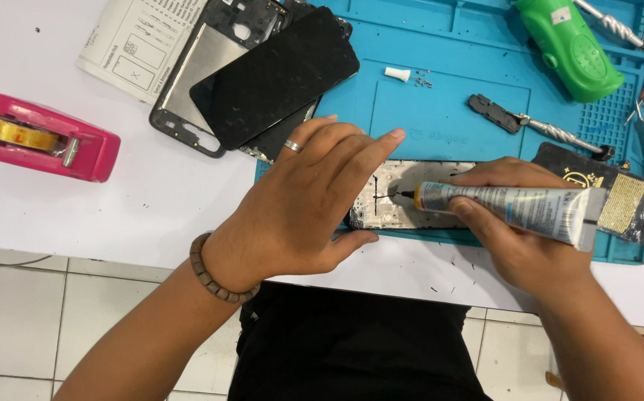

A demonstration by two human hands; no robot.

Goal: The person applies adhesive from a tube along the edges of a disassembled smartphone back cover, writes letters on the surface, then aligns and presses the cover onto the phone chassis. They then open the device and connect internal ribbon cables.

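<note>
My right hand (518, 238) grips a silver glue tube (511, 208) with a thin black nozzle. The nozzle tip touches the inside of an opened phone frame (396, 199) that lies at the front edge of a blue work mat (448, 111). My left hand (299, 204), with a ring on one finger and a bead bracelet at the wrist, rests flat on the left end of that frame, fingers spread, and hides part of it.
A black phone screen (277, 74) lies on other phone housings at the back. A pink tape dispenser (36, 137) stands at the left. A green tool (570, 44), metal screwdrivers (559, 134), small screws (422, 78) and a black-gold packet (619, 197) sit on the mat.
</note>
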